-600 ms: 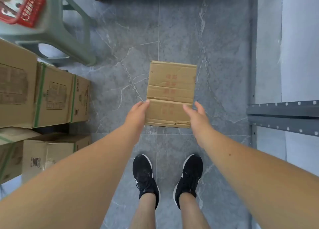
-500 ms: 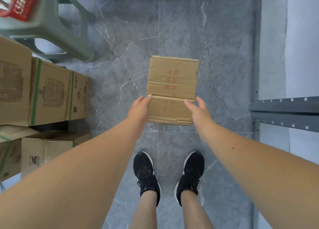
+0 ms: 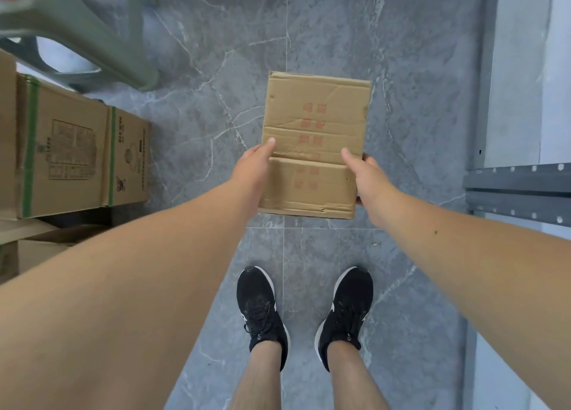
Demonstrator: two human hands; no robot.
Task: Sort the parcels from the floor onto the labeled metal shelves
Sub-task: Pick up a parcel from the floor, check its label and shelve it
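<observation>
A small cardboard parcel [image 3: 315,145] with faded red print was held above the grey marble-patterned floor [image 3: 401,69], the left hand [image 3: 253,167] gripping its left edge and the right hand [image 3: 363,174] its right, thumbs on top. Black sneakers [image 3: 262,310] stood below it; stacked green-strapped cartons [image 3: 68,150] and a green plastic stool [image 3: 92,29] lay left, a grey metal shelf [image 3: 519,190] right.

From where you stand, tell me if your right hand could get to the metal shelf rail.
Probably yes: the metal shelf rail sits just to the right hand's side with open floor between, but that hand grips the cardboard box together with the left hand.
</observation>
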